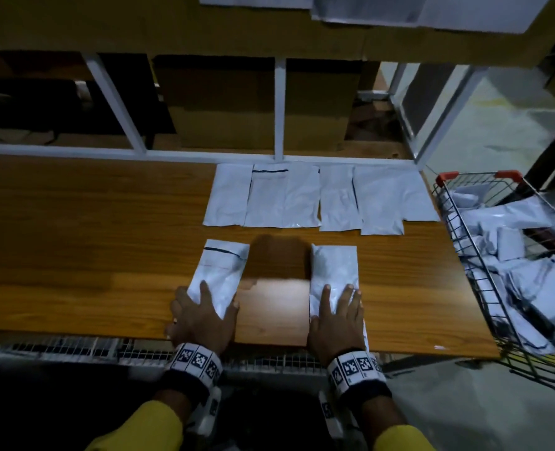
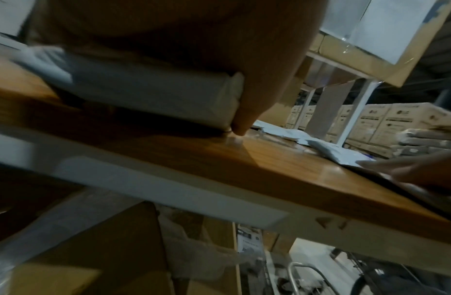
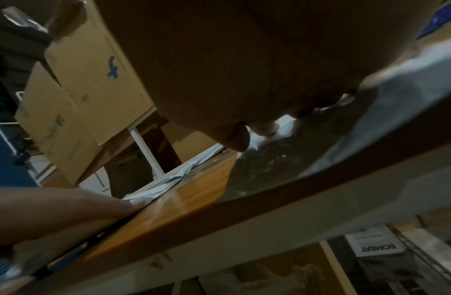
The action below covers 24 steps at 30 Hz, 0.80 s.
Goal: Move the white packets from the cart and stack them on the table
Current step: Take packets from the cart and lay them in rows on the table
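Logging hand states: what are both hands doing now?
Left hand: open, pressing flat on the left packet.
Right hand: open, pressing flat on the right packet.

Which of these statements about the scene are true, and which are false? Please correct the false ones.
1. Each hand rests flat on a separate white packet. True: the left hand is on the left packet, the right hand on the right packet.
2. The cart is empty. False: the cart holds many white packets.
3. A row of packets lies along the far edge of the table. True.
4. The two near packets overlap. False: bare table separates them.
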Each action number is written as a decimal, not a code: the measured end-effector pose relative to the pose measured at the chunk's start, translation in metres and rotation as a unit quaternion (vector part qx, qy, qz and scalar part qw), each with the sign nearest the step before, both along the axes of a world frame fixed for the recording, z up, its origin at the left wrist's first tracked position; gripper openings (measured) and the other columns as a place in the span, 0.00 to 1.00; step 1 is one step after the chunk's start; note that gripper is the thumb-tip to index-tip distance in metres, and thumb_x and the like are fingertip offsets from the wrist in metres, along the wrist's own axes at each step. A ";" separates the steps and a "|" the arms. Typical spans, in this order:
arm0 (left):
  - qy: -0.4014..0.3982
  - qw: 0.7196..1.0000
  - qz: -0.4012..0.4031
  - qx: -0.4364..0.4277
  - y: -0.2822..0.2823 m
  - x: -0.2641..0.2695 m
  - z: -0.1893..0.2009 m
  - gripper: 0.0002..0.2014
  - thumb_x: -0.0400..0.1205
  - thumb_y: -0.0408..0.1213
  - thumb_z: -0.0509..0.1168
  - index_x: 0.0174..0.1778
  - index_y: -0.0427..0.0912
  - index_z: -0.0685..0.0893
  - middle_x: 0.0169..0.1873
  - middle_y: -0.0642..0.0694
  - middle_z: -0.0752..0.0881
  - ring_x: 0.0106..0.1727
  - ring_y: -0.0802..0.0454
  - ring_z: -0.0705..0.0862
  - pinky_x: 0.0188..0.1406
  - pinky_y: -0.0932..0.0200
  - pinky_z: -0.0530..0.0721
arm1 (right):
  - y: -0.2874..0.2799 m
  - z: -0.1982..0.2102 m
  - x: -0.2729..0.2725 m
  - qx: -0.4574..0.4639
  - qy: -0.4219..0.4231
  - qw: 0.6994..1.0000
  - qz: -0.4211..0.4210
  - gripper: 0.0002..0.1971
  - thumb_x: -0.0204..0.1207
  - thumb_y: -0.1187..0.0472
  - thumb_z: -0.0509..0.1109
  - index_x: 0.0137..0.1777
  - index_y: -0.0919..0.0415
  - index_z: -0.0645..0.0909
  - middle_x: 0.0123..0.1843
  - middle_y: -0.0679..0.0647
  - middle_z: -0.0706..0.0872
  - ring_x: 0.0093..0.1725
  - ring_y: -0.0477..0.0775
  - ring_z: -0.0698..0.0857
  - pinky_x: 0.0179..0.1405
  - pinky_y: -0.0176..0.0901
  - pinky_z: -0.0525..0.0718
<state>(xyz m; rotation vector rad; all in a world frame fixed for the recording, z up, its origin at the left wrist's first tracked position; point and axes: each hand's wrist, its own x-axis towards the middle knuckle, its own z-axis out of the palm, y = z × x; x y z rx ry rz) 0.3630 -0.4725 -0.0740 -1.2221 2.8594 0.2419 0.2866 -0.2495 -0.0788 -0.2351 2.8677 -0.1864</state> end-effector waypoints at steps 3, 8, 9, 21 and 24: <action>-0.020 0.999 -0.041 0.011 -0.015 0.000 -0.002 0.46 0.74 0.76 0.57 0.83 0.50 0.64 0.80 0.33 0.61 0.75 0.32 0.63 0.62 0.31 0.76 | -0.035 0.005 0.007 -0.001 0.013 1.000 0.004 0.39 0.77 0.48 0.56 0.87 0.61 0.59 0.85 0.80 0.51 0.84 0.81 0.52 0.83 0.70 0.59; -0.071 0.991 -0.100 0.060 -0.035 0.001 0.010 0.48 0.76 0.77 0.50 0.87 0.50 0.54 0.84 0.38 0.49 0.81 0.35 0.54 0.73 0.35 0.67 | -0.079 0.009 0.017 0.004 -0.007 0.999 0.041 0.40 0.82 0.48 0.60 0.89 0.57 0.46 0.87 0.76 0.42 0.86 0.76 0.43 0.85 0.64 0.51; -0.060 0.989 -0.120 0.059 -0.039 0.002 0.014 0.47 0.77 0.75 0.52 0.87 0.51 0.54 0.84 0.38 0.48 0.82 0.35 0.53 0.74 0.35 0.64 | -0.085 0.010 0.018 0.008 -0.013 0.999 0.046 0.41 0.83 0.47 0.60 0.89 0.56 0.43 0.87 0.74 0.40 0.87 0.75 0.42 0.85 0.64 0.51; -0.011 0.892 -0.447 0.066 -0.090 0.020 0.002 0.51 0.68 0.80 0.57 0.86 0.69 0.45 0.89 0.50 0.45 0.88 0.42 0.52 0.79 0.29 0.56 | -0.122 0.018 0.011 0.058 -0.050 0.995 0.059 0.60 0.68 0.48 0.81 0.89 0.51 0.39 0.88 0.69 0.39 0.87 0.71 0.42 0.82 0.62 0.61; -0.020 0.902 -0.428 0.046 -0.090 0.015 -0.005 0.54 0.67 0.82 0.55 0.87 0.65 0.44 0.89 0.50 0.47 0.87 0.41 0.55 0.75 0.29 0.60 | -0.126 0.020 0.009 0.055 -0.056 0.995 0.057 0.59 0.70 0.50 0.80 0.89 0.50 0.39 0.88 0.68 0.39 0.87 0.71 0.42 0.82 0.61 0.60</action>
